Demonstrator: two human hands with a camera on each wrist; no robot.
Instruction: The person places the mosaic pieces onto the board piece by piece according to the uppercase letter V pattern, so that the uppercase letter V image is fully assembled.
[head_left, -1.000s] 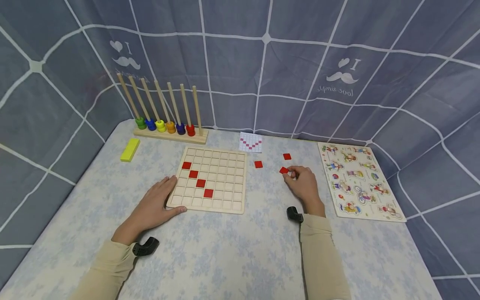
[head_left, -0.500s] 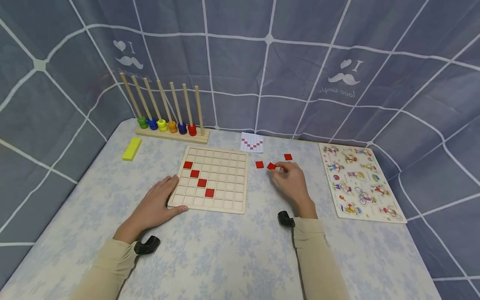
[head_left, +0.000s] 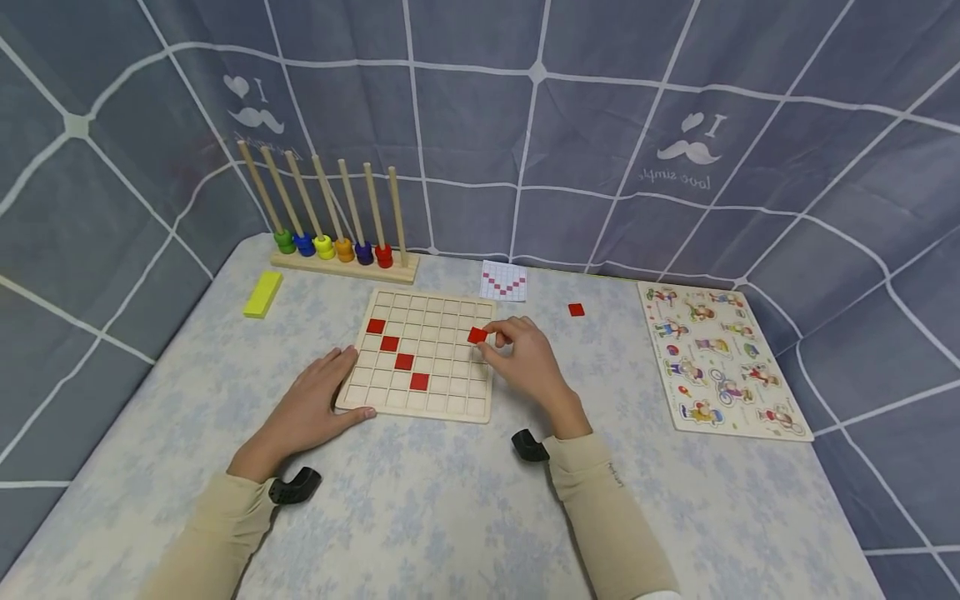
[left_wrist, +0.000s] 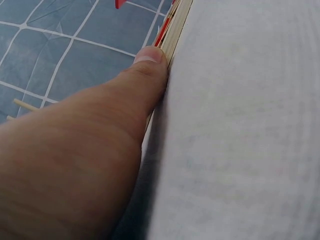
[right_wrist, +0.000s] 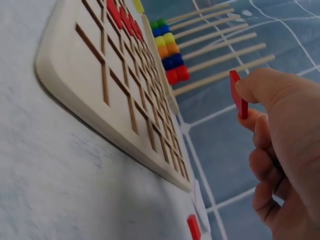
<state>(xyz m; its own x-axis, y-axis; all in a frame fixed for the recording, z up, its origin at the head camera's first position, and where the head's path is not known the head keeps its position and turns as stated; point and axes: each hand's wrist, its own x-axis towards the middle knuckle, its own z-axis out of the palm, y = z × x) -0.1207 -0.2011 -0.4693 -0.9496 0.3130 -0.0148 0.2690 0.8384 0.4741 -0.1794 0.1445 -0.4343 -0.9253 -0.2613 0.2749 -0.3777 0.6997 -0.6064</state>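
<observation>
A wooden grid board (head_left: 450, 412) lies on the table, with several red square tiles (head_left: 403, 362) set in a diagonal on its left half. My left hand (head_left: 303, 412) rests at the board's left edge, fingers extended and thumb along the near-left corner; in the left wrist view the thumb (left_wrist: 135, 85) touches the board's side. Above the board's right columns, my right hand (head_left: 528, 362) pinches a red square tile (head_left: 477, 335) between thumb and finger. The right wrist view shows this held tile (right_wrist: 238, 94) raised off the board.
Another red tile (head_left: 576, 310) lies to the right. A small pattern card (head_left: 504, 282) sits behind the board. A peg stand with coloured rings (head_left: 343, 265) and a yellow block (head_left: 262, 295) are at back left. A picture puzzle board (head_left: 720, 358) lies at right.
My right hand has picked the red tile up from the table and carried it left, over the board's right side. It now covers where another loose tile lay. The left hand stays put.
</observation>
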